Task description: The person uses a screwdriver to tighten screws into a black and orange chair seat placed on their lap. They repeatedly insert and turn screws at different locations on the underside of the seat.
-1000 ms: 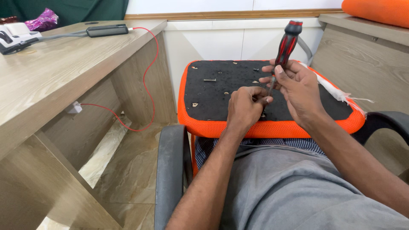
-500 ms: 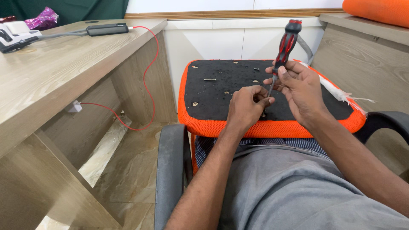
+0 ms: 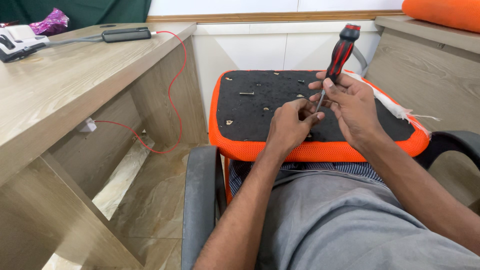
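Far to the left of the orange-rimmed seat panel (image 3: 260,150), a wooden counter (image 3: 75,95) is carrying a white device (image 3: 17,42) at its far left corner, a crumpled purple wrapper (image 3: 50,22) behind that, and a dark oblong adapter (image 3: 126,34) closer to the panel. A red cable (image 3: 172,90) is running from the adapter over the counter's edge and looping down towards the marble floor (image 3: 140,200), well left of the panel.

The panel itself is lying flat with its black underside (image 3: 250,107) facing up, propped above the person's lap, its near orange edge just above the grey trousers (image 3: 350,225). A loose screw (image 3: 246,93) is lying on the black surface towards the panel's left half, with small scraps scattered around it.

Over the panel's middle, the left hand (image 3: 289,127) is curling down with its fingertips pinched together at the metal shaft, right where the tip is meeting the black surface; what it is pinching, if anything besides the shaft, is too small to tell. Just right of it, the right hand (image 3: 352,107) is grasping the screwdriver (image 3: 340,50) low on its red and black handle, fingers wrapped around it, holding the tool almost upright and leaning slightly away to the right.

Along the panel's right edge, a strip of white cloth (image 3: 395,107) is trailing frayed threads. Right of the panel, a black armrest (image 3: 455,145) is curving, with a wooden cabinet (image 3: 430,65) behind it and an orange cushion (image 3: 445,12) on top.
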